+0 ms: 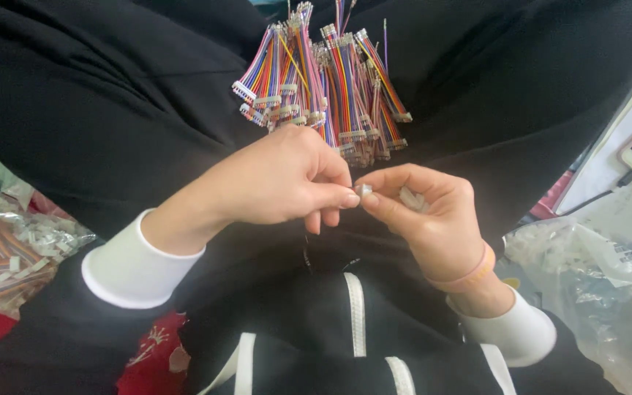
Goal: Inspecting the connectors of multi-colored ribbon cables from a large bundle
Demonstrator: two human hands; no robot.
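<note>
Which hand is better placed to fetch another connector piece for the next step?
Probably the right hand: spare white connectors already lie in its palm. The left hand only pinches the small connector between both thumbs.

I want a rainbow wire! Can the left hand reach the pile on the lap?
Probably yes. The left hand sits just below the bundle of coloured wires with nothing between them, though its fingers are pinching a small white connector.
</note>
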